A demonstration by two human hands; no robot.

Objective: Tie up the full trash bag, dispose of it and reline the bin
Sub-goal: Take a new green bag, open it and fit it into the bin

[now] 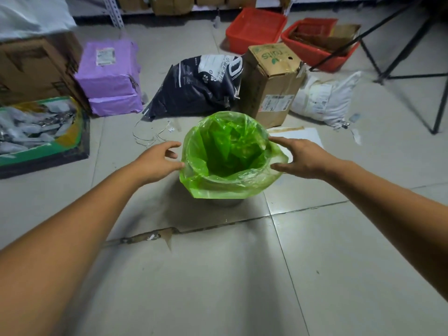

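Liner (226,151): thin, slippery film, light. Your left hand (157,161) and right hand (299,157) are unclenched, fingertips at its overhang; pinch there.

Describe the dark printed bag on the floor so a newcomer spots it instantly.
Start at the green-lined bin between the two hands. Directly behind it slumps the navy bag, between purple parcels and a cardboard box. Only it bears white paw prints and lettering.

Your bin (226,202) stands on the floor (218,275) ahead, the liner (230,166) folded over its rim. Your left hand (157,161) and right hand (300,158) flank it. Behind it lie a sack (198,86) and a cardboard box (271,83).
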